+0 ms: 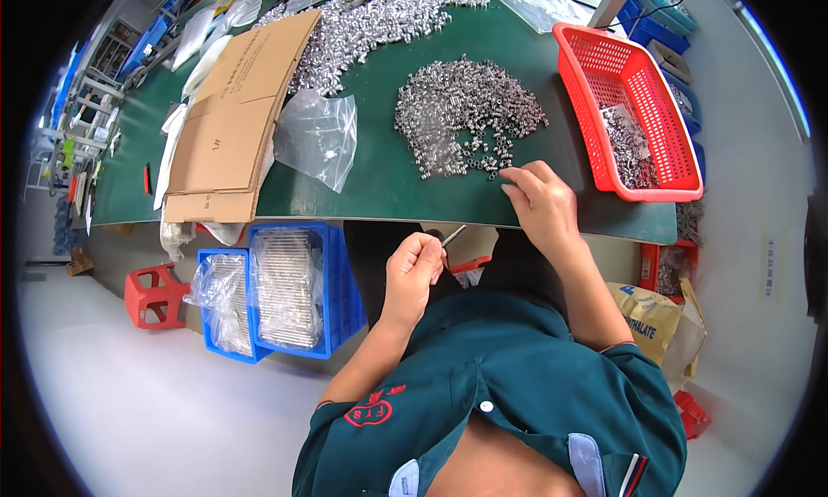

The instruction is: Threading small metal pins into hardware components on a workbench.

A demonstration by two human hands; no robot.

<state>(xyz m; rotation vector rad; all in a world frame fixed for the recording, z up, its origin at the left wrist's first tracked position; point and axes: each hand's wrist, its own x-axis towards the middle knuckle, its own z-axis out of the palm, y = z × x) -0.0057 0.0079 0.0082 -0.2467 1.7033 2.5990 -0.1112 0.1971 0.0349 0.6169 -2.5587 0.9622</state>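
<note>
Just off the table's front edge, my left hand (414,271) is closed around a thin metal rod (454,234), its free end sticking out to the right. My right hand (547,208) is over the table edge, thumb and index finger close together at the near rim of a pile of small metal rings (470,109). Whatever those fingertips pinch, if anything, is too small to make out. A few loose rings lie beside them. Behind this pile spreads a larger heap of shiny small metal pieces (371,31).
A red plastic basket (595,109) with metal parts stands on the green table (379,187) at right. Left of the rings lie a clear plastic bag (319,139) and folded cardboard (228,109). Below are blue crates (345,299) and a red stool (155,296).
</note>
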